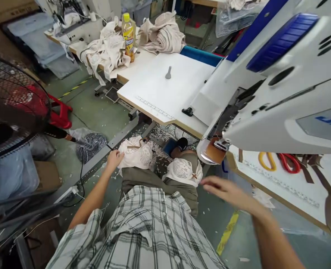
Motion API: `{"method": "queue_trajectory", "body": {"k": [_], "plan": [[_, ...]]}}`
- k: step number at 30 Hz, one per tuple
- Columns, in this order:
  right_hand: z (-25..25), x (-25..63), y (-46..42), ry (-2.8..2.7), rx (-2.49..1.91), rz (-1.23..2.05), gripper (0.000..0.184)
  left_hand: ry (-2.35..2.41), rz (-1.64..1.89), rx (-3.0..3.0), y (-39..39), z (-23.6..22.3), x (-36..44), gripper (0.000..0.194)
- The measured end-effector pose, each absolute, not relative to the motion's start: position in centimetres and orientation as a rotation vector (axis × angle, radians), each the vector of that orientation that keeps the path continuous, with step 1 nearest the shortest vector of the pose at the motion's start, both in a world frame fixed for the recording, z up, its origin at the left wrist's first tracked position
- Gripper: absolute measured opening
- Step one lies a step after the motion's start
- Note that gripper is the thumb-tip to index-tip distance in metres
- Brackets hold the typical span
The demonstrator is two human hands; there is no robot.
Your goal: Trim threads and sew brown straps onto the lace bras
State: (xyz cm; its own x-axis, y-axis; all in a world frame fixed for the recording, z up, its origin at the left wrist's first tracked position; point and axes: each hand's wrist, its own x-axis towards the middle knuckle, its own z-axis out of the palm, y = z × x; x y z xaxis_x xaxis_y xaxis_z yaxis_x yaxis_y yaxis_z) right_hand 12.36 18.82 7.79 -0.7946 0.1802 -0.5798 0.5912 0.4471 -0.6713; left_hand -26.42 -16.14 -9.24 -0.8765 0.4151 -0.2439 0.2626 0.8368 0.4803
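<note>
White lace bra cups rest on my thighs, one bra cup (139,156) over the left knee with a brown strip on it. Another bra cup (182,171) lies over the right thigh and bears a small brown bow. Whether the two cups are joined, I cannot tell. My left hand (115,158) pinches the outer edge of the left cup between closed fingers. Beside the right cup's outer edge is my right hand (224,189), slightly blurred, fingers stretched out and nothing visible in them.
A white sewing machine (283,108) overhangs the right side. Its white table (159,84) holds a grey tool (168,73), a yellow-capped bottle (128,37) and fabric piles (165,35). Yellow-handled (267,161) and red-handled scissors (290,163) lie right. A fan (14,108) stands left.
</note>
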Motion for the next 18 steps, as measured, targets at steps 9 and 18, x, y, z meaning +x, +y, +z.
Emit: {"method": "queue_trajectory", "body": {"k": [9,18], "plan": [[0.1,5.2,7.8,2.229,0.335,-1.473,0.027,2.527,0.692,0.878,-13.6,-8.3,-29.6,0.037],[-1.5,0.8,7.4,2.191,0.570,-1.704,0.037,2.486,0.780,0.861,-14.0,-3.8,-27.2,0.024]]}}
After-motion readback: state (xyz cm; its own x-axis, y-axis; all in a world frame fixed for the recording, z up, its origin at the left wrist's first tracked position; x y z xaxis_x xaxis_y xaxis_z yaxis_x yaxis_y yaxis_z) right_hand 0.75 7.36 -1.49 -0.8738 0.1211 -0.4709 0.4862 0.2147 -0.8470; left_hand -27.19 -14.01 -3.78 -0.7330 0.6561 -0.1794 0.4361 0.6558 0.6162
